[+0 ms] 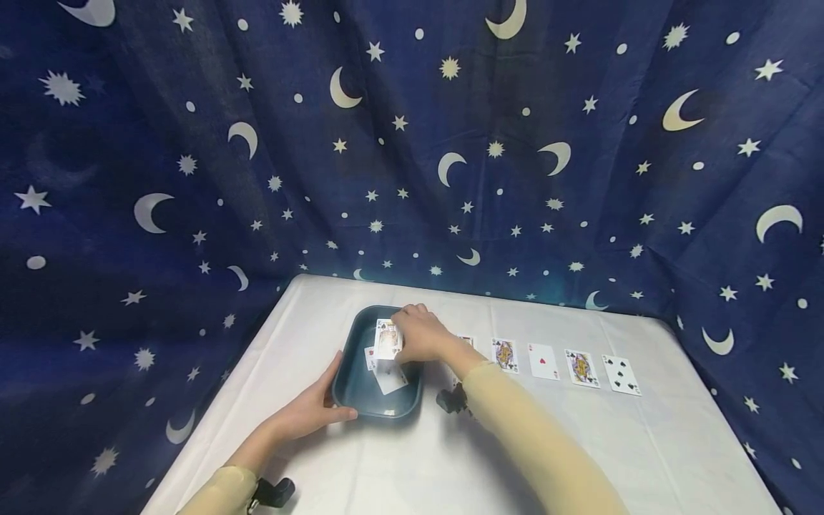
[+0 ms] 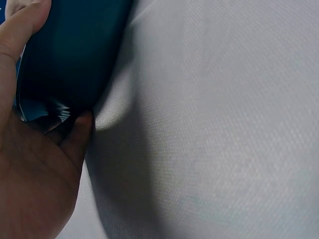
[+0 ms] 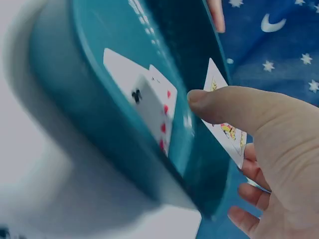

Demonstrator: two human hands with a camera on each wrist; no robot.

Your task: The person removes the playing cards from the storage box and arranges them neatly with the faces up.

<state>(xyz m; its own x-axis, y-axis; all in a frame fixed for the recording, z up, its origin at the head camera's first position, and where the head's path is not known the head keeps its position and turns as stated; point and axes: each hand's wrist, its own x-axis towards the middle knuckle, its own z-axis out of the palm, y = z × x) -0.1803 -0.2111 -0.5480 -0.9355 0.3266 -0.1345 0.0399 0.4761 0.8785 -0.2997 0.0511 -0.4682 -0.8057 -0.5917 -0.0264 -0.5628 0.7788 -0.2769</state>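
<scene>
Head view: right hand (image 1: 421, 335) pinches a face card (image 1: 387, 339) over the teal tray (image 1: 352, 390), left hand (image 1: 315, 409) grips its near-left corner. Left wrist: thumb and palm hug the tray wall. Right wrist: 2 cards (image 3: 152, 107) lie inside.

The left hand (image 2: 30, 169) grips the dark teal tray (image 2: 70, 55) on the white tablecloth (image 2: 224, 124).
</scene>
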